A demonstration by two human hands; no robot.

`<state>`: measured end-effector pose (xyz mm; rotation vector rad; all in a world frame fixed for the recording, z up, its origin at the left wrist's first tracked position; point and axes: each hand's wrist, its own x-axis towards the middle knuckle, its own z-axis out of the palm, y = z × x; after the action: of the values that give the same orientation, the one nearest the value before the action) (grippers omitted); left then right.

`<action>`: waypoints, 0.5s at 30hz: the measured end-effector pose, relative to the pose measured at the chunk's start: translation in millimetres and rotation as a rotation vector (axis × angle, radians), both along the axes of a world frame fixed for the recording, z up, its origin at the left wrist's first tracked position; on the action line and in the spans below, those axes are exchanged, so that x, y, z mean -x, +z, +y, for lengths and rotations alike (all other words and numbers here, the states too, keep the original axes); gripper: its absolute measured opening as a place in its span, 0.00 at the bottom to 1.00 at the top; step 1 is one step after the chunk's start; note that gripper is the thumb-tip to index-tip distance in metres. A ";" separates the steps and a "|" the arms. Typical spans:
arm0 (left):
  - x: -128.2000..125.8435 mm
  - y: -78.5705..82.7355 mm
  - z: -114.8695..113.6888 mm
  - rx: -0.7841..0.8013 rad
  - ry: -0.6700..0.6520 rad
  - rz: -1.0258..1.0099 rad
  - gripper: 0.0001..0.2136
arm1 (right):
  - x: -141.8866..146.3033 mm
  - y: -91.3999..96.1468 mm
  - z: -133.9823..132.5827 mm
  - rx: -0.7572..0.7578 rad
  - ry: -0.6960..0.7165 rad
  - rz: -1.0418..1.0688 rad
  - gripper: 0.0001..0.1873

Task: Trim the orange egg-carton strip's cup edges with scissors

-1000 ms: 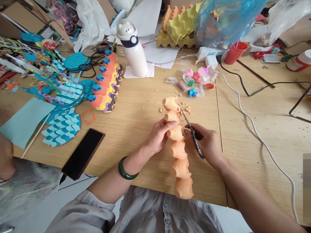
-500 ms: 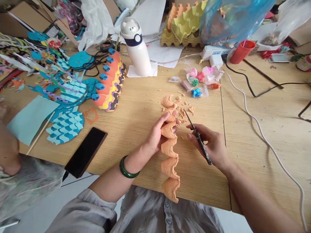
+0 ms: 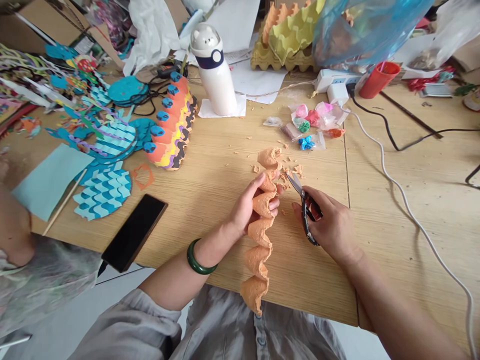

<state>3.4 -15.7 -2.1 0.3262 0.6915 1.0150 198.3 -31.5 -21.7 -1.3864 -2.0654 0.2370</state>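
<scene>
My left hand (image 3: 249, 202) grips an orange egg carton strip (image 3: 258, 232) near its far end; the scalloped strip runs toward my lap. In my right hand (image 3: 332, 220) is a pair of scissors with black handles (image 3: 305, 217). Their blades are parted and point at the upper part of the strip, a little apart from it. Orange carton scraps (image 3: 298, 170) lie on the table just beyond the blades.
A painted egg carton strip (image 3: 173, 125), a white bottle (image 3: 217, 85) and a phone (image 3: 134, 232) are to the left. Small colourful packets (image 3: 313, 120) lie ahead. A white cable (image 3: 405, 205) crosses the right side. Another person's arm (image 3: 15, 225) rests at far left.
The scissors have opened and turned, with their blades now spread. The egg carton strip has tilted, its near end swinging left and its far end right.
</scene>
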 end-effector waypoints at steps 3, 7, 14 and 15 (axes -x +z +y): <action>1.0 -0.4 3.0 0.015 -0.021 -0.019 0.16 | -0.6 -1.5 0.5 0.023 -0.039 -0.016 0.16; 0.5 -0.9 2.8 0.013 -0.036 -0.008 0.19 | -1.1 1.7 0.0 0.160 -0.054 0.033 0.19; -1.8 -2.0 -4.1 -0.046 0.026 0.215 0.18 | 0.5 25.7 -2.7 0.816 0.087 0.710 0.24; -2.3 -2.2 -4.4 -0.057 0.035 0.236 0.17 | 0.5 27.8 -2.7 0.895 0.106 0.788 0.25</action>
<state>5.7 -20.1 -4.3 0.4906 0.8843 1.0401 197.8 -34.2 6.1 -1.2990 -1.3600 1.6141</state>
